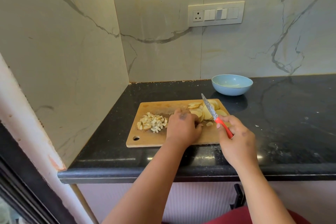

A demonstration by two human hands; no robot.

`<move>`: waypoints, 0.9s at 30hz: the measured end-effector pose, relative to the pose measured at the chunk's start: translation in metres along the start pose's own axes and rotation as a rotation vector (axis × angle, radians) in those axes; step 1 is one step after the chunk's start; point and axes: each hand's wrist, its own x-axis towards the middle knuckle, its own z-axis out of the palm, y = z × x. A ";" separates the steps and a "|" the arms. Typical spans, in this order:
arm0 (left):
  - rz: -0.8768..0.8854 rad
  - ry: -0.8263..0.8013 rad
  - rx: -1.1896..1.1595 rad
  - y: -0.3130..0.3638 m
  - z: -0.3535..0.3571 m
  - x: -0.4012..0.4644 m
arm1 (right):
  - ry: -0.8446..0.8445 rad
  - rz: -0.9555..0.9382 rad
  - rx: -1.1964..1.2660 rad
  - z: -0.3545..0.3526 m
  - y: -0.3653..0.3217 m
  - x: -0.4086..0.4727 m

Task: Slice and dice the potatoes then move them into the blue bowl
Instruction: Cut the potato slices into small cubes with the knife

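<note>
Potato slices [205, 112] lay heaped on cutting board [160, 142], diced pieces [151, 122] at its left end. Left hand [182, 127] curled over slices, exact hold unclear. Right hand [234, 138] gripped knife [214, 116], blade raised. Blue bowl [232, 85] stood behind board.

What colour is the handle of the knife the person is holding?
Red. The knife handle shows best in the head view, gripped by the right hand.
</note>
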 end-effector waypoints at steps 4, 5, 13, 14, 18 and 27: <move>-0.002 0.007 0.014 -0.016 -0.007 -0.008 | 0.016 -0.072 -0.031 -0.001 0.002 -0.006; -0.029 0.022 -0.009 -0.022 -0.010 -0.011 | 0.017 -0.108 -0.053 -0.001 0.002 -0.008; -0.150 0.042 0.026 -0.028 -0.016 -0.025 | -0.139 -0.215 -0.278 0.018 -0.022 -0.037; -0.159 0.053 0.012 -0.027 -0.015 -0.025 | -0.159 -0.210 -0.305 0.019 -0.025 -0.040; -0.174 0.068 -0.004 -0.026 -0.013 -0.026 | -0.207 -0.173 -0.376 0.020 -0.037 -0.047; -0.188 0.066 0.037 -0.025 -0.011 -0.026 | -0.362 -0.069 -0.591 0.029 -0.059 -0.041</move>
